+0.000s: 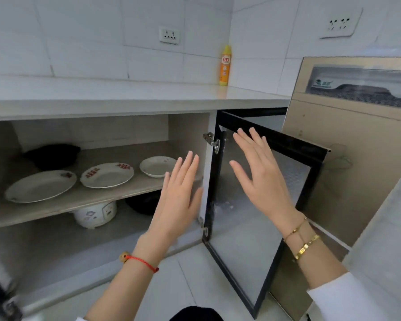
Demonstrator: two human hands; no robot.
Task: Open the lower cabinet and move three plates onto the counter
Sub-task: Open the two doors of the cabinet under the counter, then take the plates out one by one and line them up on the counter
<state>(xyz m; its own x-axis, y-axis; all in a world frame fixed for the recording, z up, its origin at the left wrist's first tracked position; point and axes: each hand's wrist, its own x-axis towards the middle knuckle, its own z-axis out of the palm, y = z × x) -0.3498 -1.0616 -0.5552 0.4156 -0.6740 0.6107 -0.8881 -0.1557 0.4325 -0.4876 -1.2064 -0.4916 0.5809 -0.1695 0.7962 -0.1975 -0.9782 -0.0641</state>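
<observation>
The lower cabinet stands open, its black-framed glass door (259,218) swung out to the right. Three white plates lie in a row on the middle shelf (56,206): a large oval plate (41,186) at the left, a plate with red flowers (107,175) in the middle, a smaller deep plate (156,166) at the right. My left hand (180,188) is flat and empty, fingers apart, just in front of the small plate. My right hand (261,172) is spread and empty in front of the door's glass. The white counter (125,98) runs above the cabinet.
A yellow detergent bottle (225,65) stands at the counter's back corner. A white rice cooker (95,214) and a dark pot (144,202) sit under the shelf, another dark pot (52,156) at the shelf's back. A beige appliance (357,135) stands right of the door.
</observation>
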